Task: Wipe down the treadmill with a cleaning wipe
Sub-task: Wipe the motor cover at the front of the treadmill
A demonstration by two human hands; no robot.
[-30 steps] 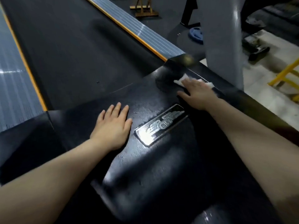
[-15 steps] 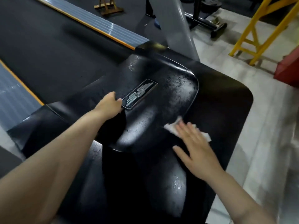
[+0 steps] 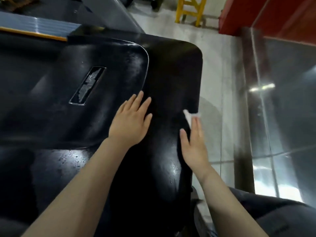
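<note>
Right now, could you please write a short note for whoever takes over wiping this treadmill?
Left hand: flat, fingers straight, resting on the black motor cover right of the logo plate.
Right hand: straight fingers pressing the white wipe against the cover's right edge.
Done: the cover's top shows wet streaks.
Left: the rest of the right edge; belt and side rails show no sign of wiping.
</note>
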